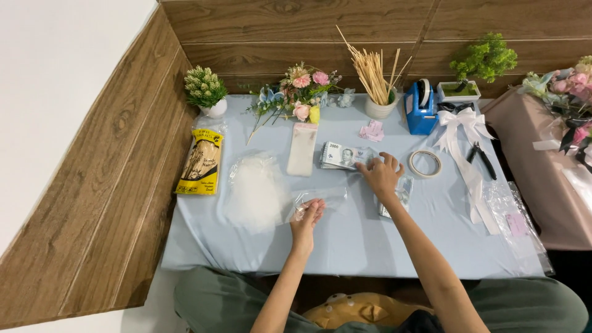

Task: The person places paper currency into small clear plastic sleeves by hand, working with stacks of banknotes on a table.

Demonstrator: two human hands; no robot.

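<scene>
**Here, two hands at work on a craft table**

Broadly, one table (pixel 345 246) under a pale blue cloth fills the view, backed by a wooden wall. On it lie one heap of clear plastic bags (pixel 254 190), one yellow packet (pixel 200 162), one long white ribbon bow (pixel 461 126), one blue tape dispenser (pixel 420 108) and one white cup of wooden skewers (pixel 377 80). There are two small potted green plants, one at the left back (pixel 205 91) and one at the right back (pixel 483 61), and one spray of pink artificial flowers (pixel 296 92) between them. Smaller things follow: one narrow clear sleeve (pixel 302 148), one stack of banknotes (pixel 341 156), one roll of clear tape (pixel 425 163) lying flat, one pair of black pliers (pixel 483 158).

The left hand (pixel 308 217) reaches forward with a straight forearm, its fingers pinched on the edge of one small clear bag (pixel 320 198) that lies flat just right of the heap. The right hand (pixel 381 174) stretches farther, palm down, fingers spread and open, their tips resting on the near end of the banknote stack. Another banknote (pixel 404 192) lies partly under the right wrist.
</scene>
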